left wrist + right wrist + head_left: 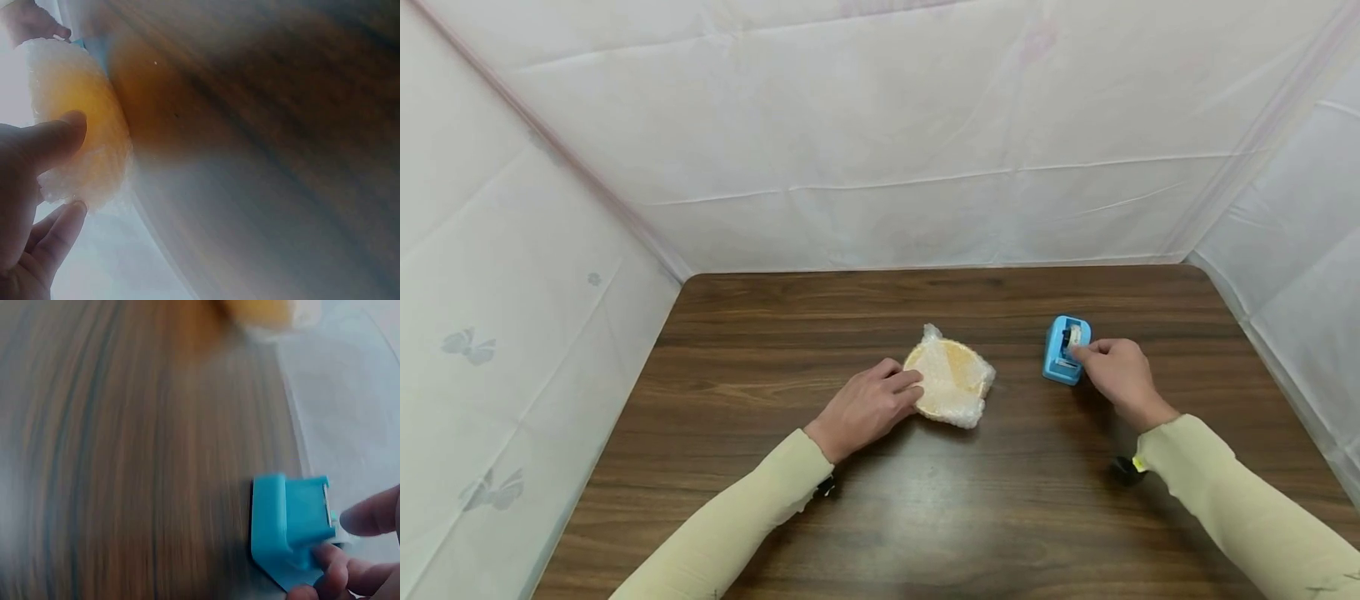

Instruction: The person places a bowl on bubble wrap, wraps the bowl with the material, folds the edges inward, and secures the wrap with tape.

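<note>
A round yellow object in bubble wrap (951,379) lies near the middle of the table, its wrap bunched at the edges. My left hand (872,404) grips its left side, the thumb (69,134) against the wrap and the other fingers around its edge. To the right stands a blue tape dispenser (1063,367) with a roll of tape (1073,336) in it. My right hand (1120,375) is at the dispenser's right side, thumb and fingertips curled in at the tape by the cutter (327,505). The fingers partly hide the tape end.
The dark wood-grain table (760,333) has rounded far corners. Pale plastic sheeting (880,167) hangs behind it and along both sides, close to the table edges.
</note>
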